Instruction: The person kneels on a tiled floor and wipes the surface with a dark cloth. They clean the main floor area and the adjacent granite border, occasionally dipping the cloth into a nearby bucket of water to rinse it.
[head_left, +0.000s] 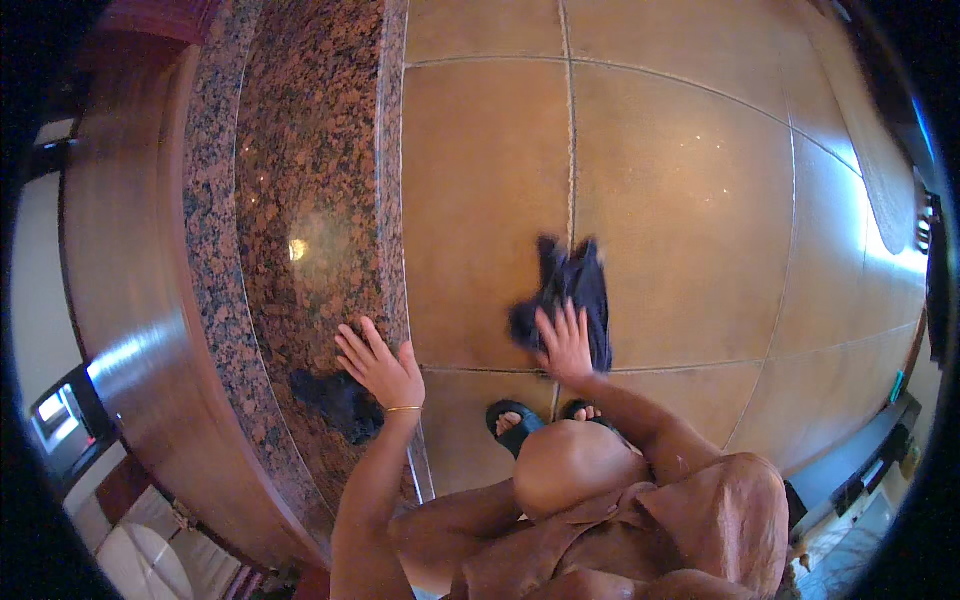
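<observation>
My right hand (568, 345) lies palm down on a crumpled dark cloth (589, 292) on the tiled floor, its fingers spread over the fabric rather than closed around it. Motion blurs the cloth's edges. To the left, my left hand (384, 371) is held flat with fingers apart over the polished speckled granite step (315, 187), near its edge. It holds nothing; whether the palm bears on the stone is hard to tell. A second dark cloth (337, 405) lies bunched on the granite beside that hand, partly behind it.
Large tan floor tiles (487, 187) with grout lines spread ahead and to the right. A brown wooden frame (135, 262) borders the granite on the left. My feet in black sandals (517, 431) are just behind the right hand's cloth. Dark furniture (855, 457) stands at the lower right.
</observation>
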